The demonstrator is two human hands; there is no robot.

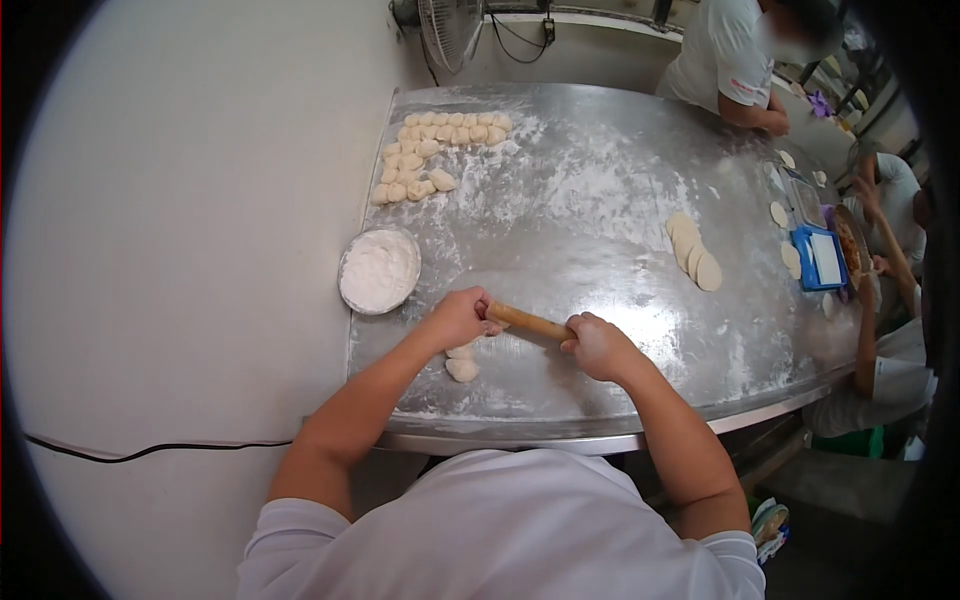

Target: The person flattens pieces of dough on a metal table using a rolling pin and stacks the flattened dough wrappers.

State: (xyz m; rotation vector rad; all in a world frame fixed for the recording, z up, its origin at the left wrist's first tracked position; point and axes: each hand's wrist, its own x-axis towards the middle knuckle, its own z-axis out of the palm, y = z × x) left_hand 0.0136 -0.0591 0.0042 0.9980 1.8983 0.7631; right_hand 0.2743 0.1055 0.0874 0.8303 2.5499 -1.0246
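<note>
My right hand [600, 347] is wrapped round the right end of a wooden rolling pin [535, 322], which lies slanted just above the steel table. At the pin's left end, my left hand [462, 319] has its fingers curled closed on a pale piece of dough [491, 328], mostly hidden by the fingers and the pin. A few small dough lumps [461, 370] sit just below that hand on the floured surface. Up and left of it stands a metal bowl of white flour [380, 270].
Rows of dough balls [410, 160] lie at the table's [590, 250] far left. Overlapping flat dough rounds [694, 252] rest right of centre. A co-worker [735, 60] stands at the far edge; others work at right by a blue scale [822, 258] and filling pan [850, 240].
</note>
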